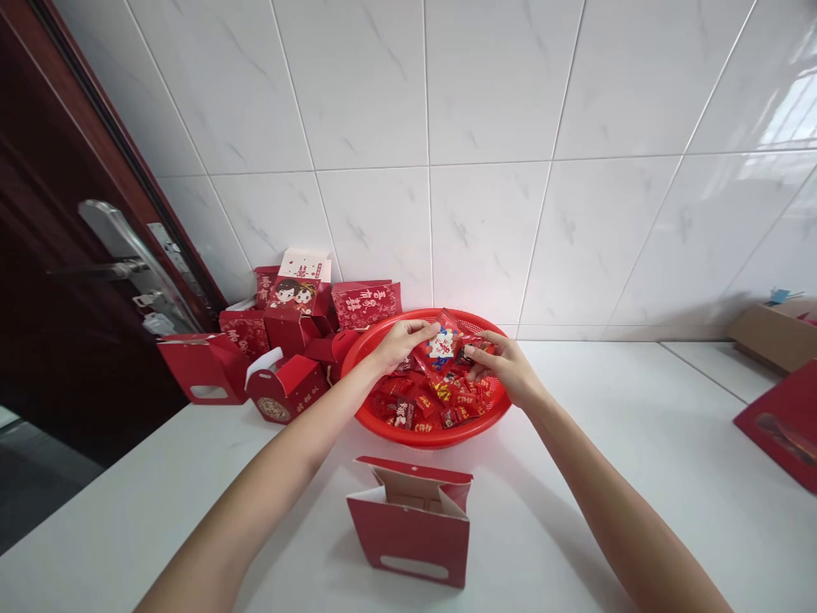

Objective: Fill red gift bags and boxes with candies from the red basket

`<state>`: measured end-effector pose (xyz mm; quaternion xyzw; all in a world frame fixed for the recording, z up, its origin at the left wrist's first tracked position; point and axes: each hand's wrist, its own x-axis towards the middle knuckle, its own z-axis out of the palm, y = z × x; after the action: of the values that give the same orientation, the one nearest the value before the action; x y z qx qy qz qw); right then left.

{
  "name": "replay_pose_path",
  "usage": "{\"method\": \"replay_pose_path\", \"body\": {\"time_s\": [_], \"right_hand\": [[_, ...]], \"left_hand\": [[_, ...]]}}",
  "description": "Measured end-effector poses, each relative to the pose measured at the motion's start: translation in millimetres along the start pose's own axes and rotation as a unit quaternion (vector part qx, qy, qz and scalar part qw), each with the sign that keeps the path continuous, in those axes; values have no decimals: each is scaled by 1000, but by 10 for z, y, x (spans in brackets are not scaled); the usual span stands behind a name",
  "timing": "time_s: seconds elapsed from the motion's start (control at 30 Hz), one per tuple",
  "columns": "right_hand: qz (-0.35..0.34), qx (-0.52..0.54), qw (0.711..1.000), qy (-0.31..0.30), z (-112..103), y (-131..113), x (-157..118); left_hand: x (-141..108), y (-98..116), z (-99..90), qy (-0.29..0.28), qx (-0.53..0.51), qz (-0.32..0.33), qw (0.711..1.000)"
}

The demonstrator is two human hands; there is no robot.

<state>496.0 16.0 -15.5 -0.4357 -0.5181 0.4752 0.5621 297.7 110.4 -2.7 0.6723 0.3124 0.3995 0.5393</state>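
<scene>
A red plastic basket [434, 438] holds several red-wrapped candies [425, 404] and stands near the tiled wall. Over its left part, my left hand [403, 342] pinches the edge of a red packet [442, 343] with a white and blue print. My right hand [504, 364] is at the basket's right side, its fingers closed round a small dark and red candy [471, 351]. In front of the basket an open red gift box [412, 532] stands upright, its top flaps apart and brown inside.
Several red gift boxes [290, 387] crowd the left back of the white counter [593, 426], beside a dark door [57, 213] with a metal handle. At the right are a cardboard box [769, 339] and another red box [782, 426].
</scene>
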Motion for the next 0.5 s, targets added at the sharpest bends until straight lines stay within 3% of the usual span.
{"method": "replay_pose_path", "body": {"time_s": [0.1, 0.2, 0.3, 0.5], "right_hand": [[-20, -25, 999, 31, -2, 39, 5], [-43, -79, 993, 71, 5, 83, 18], [-40, -140, 986, 79, 24, 101, 25], [-23, -184, 981, 61, 58, 62, -10]], "left_hand": [[68, -58, -33, 51, 11, -20, 998], [143, -166, -120, 95, 180, -77, 976], [173, -308, -234, 86, 315, -136, 936], [245, -552, -358, 30, 405, -186, 894]]}}
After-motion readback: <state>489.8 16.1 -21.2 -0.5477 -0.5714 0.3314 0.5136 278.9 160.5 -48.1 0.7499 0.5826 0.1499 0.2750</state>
